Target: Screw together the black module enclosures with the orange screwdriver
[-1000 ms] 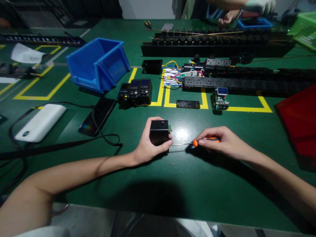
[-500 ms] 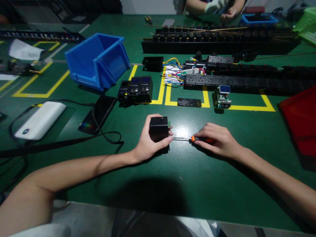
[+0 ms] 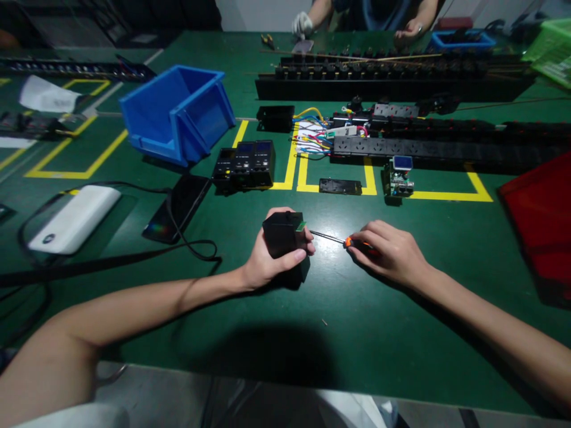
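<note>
My left hand (image 3: 262,261) is wrapped round a black box-shaped housing (image 3: 283,235), held a little tilted over the green table (image 3: 250,333). A bit of green circuit board (image 3: 301,226) sticks out at the housing's right side. In my right hand (image 3: 392,249) is a screwdriver (image 3: 330,237) with an orange and black handle, its thin metal shaft pointing left. The tip reaches the fingers of my left hand beside the housing; whether it touches the housing I cannot tell. A small pin-like piece, perhaps a screw (image 3: 325,323), lies on the table in front.
Behind my hands stand black modules (image 3: 244,165), a flat black cover (image 3: 340,186), a circuit board with a small display (image 3: 400,178) and long socket strips (image 3: 401,147). Left are a blue bin (image 3: 178,116), phone (image 3: 178,208) and white power bank (image 3: 75,219). A co-worker's gloved hand (image 3: 302,25) is opposite.
The housing has turned in my left hand, showing more of its circuit board side. The screwdriver now slants, its tip raised. The co-worker's gloved hand has moved left.
</note>
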### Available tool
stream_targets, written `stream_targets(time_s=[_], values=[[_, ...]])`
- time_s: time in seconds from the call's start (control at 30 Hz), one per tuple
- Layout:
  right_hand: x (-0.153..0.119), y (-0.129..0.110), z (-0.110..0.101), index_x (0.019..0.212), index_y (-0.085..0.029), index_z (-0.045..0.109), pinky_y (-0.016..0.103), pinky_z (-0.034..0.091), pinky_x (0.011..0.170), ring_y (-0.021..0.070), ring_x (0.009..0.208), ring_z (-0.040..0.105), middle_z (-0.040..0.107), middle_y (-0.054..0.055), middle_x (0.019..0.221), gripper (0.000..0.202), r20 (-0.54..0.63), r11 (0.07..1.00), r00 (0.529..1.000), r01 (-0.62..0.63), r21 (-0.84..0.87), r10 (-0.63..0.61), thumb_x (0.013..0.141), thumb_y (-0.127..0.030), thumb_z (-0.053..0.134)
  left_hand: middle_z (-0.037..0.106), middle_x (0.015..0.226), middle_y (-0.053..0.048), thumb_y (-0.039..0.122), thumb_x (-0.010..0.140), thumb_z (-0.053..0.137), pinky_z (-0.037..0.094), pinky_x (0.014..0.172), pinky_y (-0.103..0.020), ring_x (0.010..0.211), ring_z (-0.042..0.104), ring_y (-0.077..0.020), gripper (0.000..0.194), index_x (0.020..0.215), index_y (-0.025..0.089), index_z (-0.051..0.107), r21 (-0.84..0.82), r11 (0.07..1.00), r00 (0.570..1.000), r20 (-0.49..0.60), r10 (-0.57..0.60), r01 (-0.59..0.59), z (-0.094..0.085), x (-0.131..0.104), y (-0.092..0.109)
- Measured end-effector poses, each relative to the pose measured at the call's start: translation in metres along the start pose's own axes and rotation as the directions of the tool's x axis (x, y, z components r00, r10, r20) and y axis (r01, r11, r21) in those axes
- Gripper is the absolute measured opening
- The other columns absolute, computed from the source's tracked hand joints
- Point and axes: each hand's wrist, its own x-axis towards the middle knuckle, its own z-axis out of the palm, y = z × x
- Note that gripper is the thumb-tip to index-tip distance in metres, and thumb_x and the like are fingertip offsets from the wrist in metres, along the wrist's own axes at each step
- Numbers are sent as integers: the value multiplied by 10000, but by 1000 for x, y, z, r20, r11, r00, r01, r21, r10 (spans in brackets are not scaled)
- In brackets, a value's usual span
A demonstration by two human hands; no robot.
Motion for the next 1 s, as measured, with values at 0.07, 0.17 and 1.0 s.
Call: stream_targets(time_s=[0.07,0.17,1.0], values=[[-1,0,0,1000,-135,673,328,480,633,214,765,601,669,120,882,182,-22,999,1000,15,42,-14,937,-282,586,632,960,-49,297,765,785,639,754,-387,865,680,-198,513,1150,204,458,-48,996,997,-21,-73,72,0,1,0],[-1,-2,-3,1025,-157,655,313,484,628,189,727,613,677,92,860,144,-97,966,994,67,251,-44,918,-249,627,626,962,-69,334,764,778,653,736,-374,872,665,-199,383,1025,138,578,-95,983,983,-75,-167,159,-1,4,0],[5,-12,-6,853,-174,703,276,503,646,159,696,673,723,39,797,49,-22,808,970,-191,557,244,823,-209,722,674,1086,-96,267,805,742,679,754,-430,900,709,-211,408,1142,131,557,-254,939,918,-261,-298,233,1,11,5]])
